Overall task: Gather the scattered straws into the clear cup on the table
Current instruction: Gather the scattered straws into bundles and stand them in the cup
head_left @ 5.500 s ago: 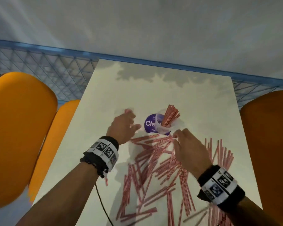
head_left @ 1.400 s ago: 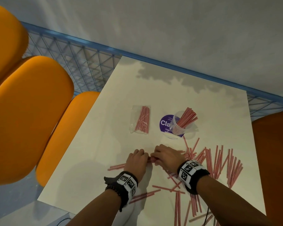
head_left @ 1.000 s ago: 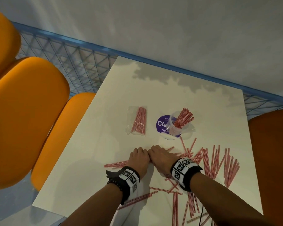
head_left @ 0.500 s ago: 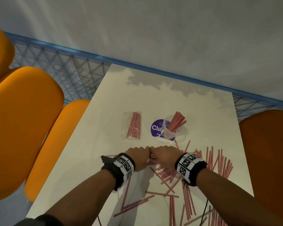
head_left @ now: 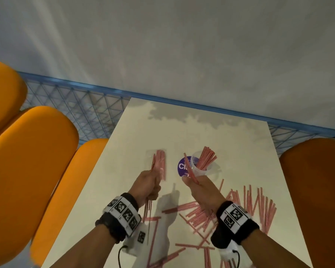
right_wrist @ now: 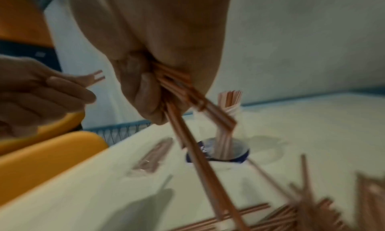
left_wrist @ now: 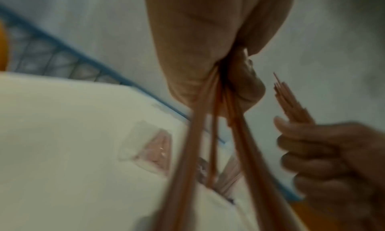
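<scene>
My right hand (head_left: pixel 199 187) fisted on a small straw bundle (head_left: pixel 190 168), slanting up-left | clear cup (head_left: pixel 202 167) just ahead, touching distance, part-filled | my left hand (head_left: pixel 148 183) grips another bundle (head_left: pixel 153 167), farther left | I judge right goes first.

Red-striped straws (head_left: pixel 248 202) scattered beside part-filled clear cup (head_left: pixel 200 169).
</scene>
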{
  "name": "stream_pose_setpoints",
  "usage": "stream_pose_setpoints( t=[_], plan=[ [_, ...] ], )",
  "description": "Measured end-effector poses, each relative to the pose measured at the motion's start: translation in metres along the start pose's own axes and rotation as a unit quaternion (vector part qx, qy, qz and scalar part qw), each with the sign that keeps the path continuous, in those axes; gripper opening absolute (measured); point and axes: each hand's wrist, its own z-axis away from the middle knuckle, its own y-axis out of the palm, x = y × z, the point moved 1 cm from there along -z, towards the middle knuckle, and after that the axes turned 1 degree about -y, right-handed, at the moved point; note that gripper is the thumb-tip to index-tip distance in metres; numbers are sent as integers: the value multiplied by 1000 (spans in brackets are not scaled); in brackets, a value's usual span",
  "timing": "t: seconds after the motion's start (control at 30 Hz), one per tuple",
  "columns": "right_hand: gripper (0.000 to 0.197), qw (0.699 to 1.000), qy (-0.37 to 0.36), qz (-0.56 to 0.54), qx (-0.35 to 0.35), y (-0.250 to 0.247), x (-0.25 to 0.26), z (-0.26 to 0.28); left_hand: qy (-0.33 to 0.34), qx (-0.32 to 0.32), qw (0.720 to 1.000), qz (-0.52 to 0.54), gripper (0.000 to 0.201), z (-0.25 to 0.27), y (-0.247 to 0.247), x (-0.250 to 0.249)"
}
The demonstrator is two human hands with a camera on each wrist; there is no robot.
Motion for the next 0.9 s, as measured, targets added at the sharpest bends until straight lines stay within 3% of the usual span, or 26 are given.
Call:
stream_pose_setpoints(
  t=[0.1, 0.2, 0.33, 0.43, 0.53, 0.7, 0.83, 0.9],
  plan=[
    [43, 989, 10, -144, 4, 26, 23, 5, -38, 15, 978, 207, 54, 1, 17, -2],
    [38, 994, -22, -103, -21, 46, 35, 2, -30, -32, 957, 285, 52, 1, 29, 1],
    [44, 1000, -10, -25, -5, 58, 32, 6, -37, -149, 955, 255, 55, -1, 29, 5],
    [50, 998, 11, 40, 40, 63, 28, 10, -61, -173, 951, 250, 52, 3, 28, 4],
    [44, 996, 0, 52, 70, 66, 23, 15, -75, -184, 952, 231, 51, 5, 27, 7],
    [9, 989, -60, 104, 89, 65, 27, 20, -105, -135, 955, 245, 37, 10, 30, 22],
    [17, 980, -84, 153, 101, 61, 30, 20, -109, -55, 982, 143, 45, 16, 36, 26],
    [18, 980, -94, 156, 86, 55, 29, 21, -119, -7, 983, 137, 44, 17, 36, 21]
  ],
)
